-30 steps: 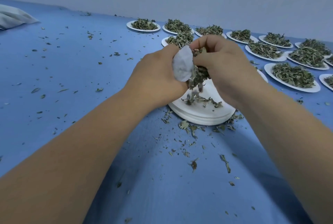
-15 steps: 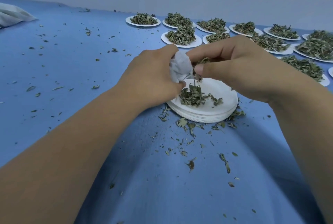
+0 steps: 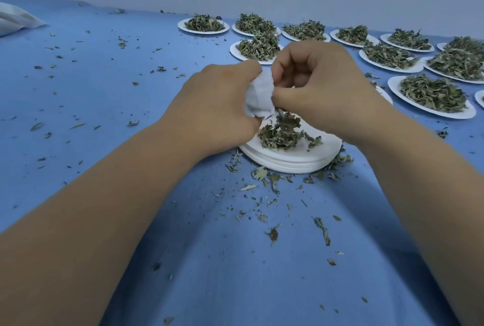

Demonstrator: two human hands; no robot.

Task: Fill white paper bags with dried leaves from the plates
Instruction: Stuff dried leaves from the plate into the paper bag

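white paper bag (image 3: pixel 260 95): crumpled, held above plate stack (image 3: pixel 293 159) | dried leaves (image 3: pixel 281 134): small heap on top

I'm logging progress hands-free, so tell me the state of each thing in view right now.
left hand: grips the white paper bag.
right hand: fingers curled, pinching at the bag's mouth.
white paper bag: crumpled, held over the stack of plates.
stack of plates: small leaf pile on top.
far plates: heaped with dried leaves.
blue cloth: littered with leaf bits.
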